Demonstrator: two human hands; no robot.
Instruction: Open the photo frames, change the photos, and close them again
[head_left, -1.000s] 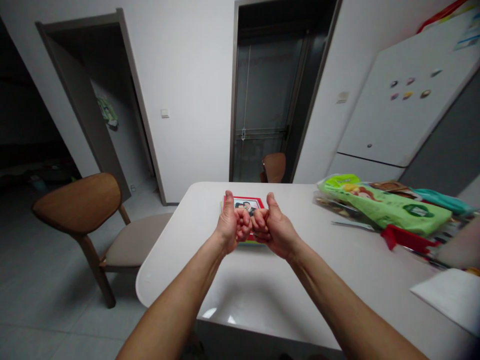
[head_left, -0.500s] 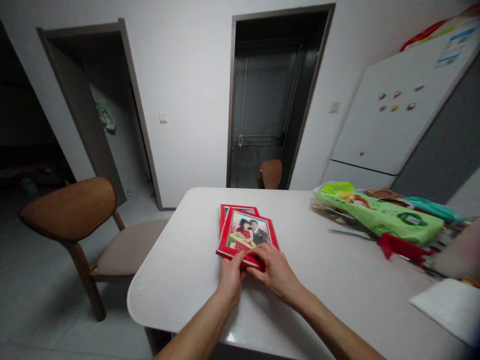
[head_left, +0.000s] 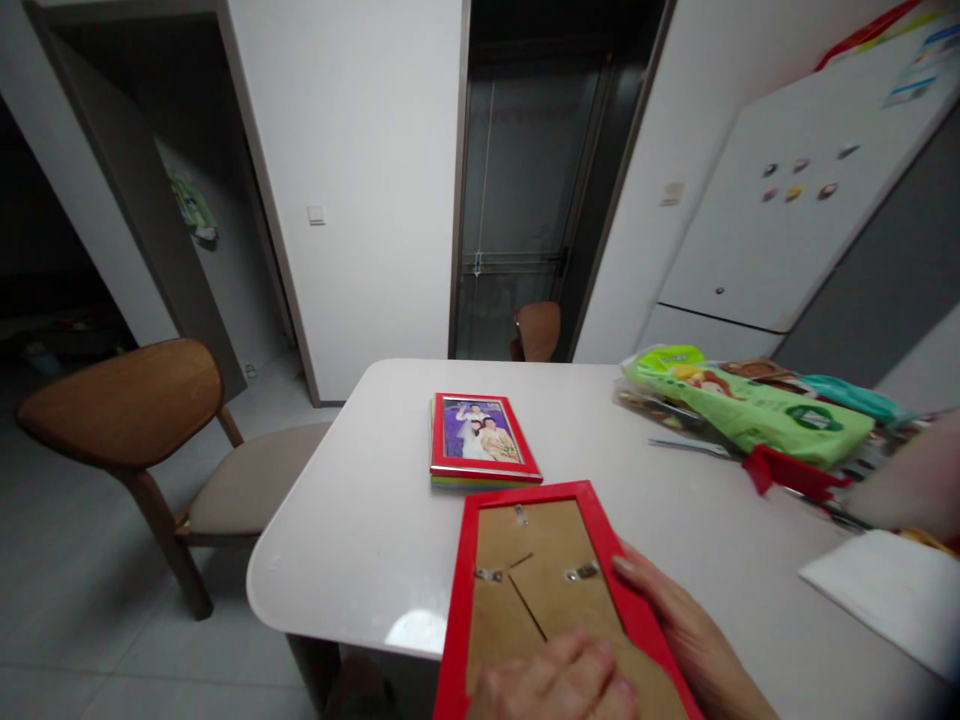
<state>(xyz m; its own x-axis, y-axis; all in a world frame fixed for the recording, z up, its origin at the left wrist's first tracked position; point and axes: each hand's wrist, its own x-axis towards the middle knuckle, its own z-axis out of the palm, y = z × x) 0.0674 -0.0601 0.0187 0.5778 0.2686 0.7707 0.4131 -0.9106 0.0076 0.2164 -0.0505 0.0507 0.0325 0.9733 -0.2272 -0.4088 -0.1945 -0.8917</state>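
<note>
A red picture frame (head_left: 466,560) is held close to me with its back turned up. Its brown backing board (head_left: 555,540) carries small metal clips and a cut for the stand. My right hand (head_left: 682,620) grips the right edge, thumb on the red border. The curled fingers of my left hand (head_left: 559,680) lie against the lower part of the back; what they pinch there is hidden. Farther off, a second red picture frame (head_left: 480,432) with a photo of a couple lies face up on a small stack with green edges.
The white table (head_left: 360,530) has a rounded left corner. On its right are a green package (head_left: 780,405), a red item (head_left: 787,475), a metal utensil (head_left: 690,447) and a white sheet (head_left: 885,590). A wooden chair (head_left: 135,400) stands at left, a fridge (head_left: 750,240) behind.
The top picture frame has come off the stack toward me and been turned over, showing its back. The frame beneath it is now uncovered. My view has shifted slightly downward.
</note>
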